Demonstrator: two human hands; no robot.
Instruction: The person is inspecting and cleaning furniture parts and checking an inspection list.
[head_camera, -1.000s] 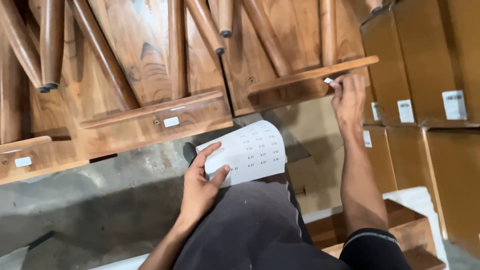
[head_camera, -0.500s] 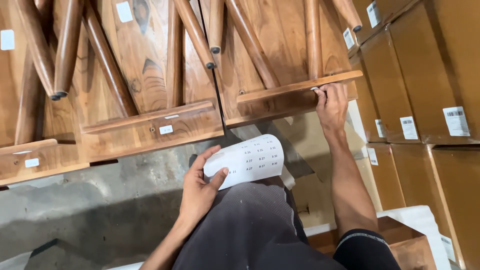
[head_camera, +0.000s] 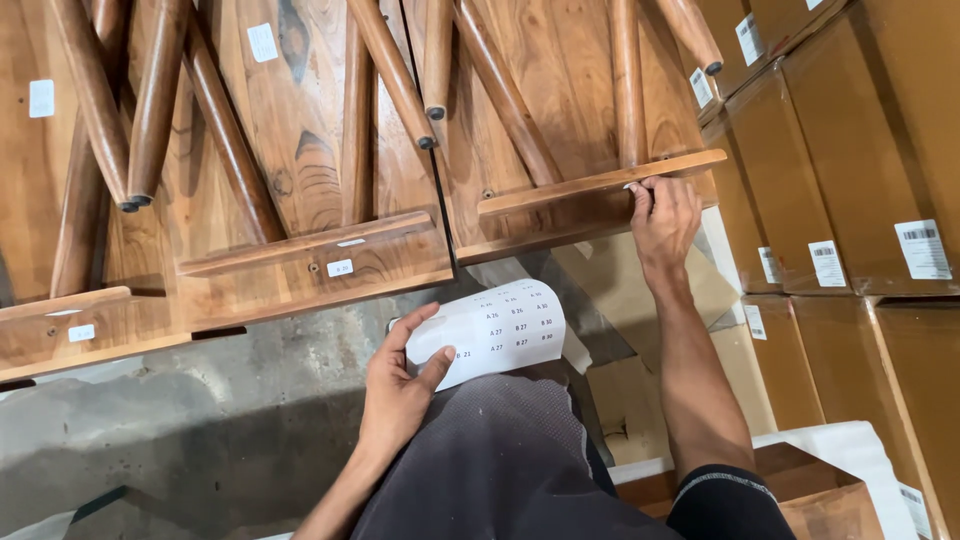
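- Right hand (head_camera: 662, 212), upper right of centre: fingers pressed on the edge rail of an upturned wooden table (head_camera: 590, 195), a small white sticker (head_camera: 632, 186) pinched at the fingertips against that rail.
- Left hand (head_camera: 398, 378), lower centre: clasped on a curled white label sheet (head_camera: 497, 328), thumb over its left end, sheet resting above the dark-trousered knee.
- Three upturned wooden tables across the top of the frame, undersides facing the camera: the one under the right hand, a second (head_camera: 300, 170) at upper centre-left, a third (head_camera: 60, 320) partly cut off at far left.
- About nine round legs counted, dark caps on the tips; some cropped by the top edge.
- Four small white stickers already on the wood left of the right hand: one on the second table's underside (head_camera: 263, 42), one on its rail (head_camera: 340, 268), two on the third table.
- Brown cardboard boxes (head_camera: 860, 200) stacked along the right side, at least five, all closed, contents hidden, white barcode labels on their faces.
- One open box (head_camera: 820, 500) at lower right, contents not clear.
- Grey concrete floor (head_camera: 180, 420) at lower left.
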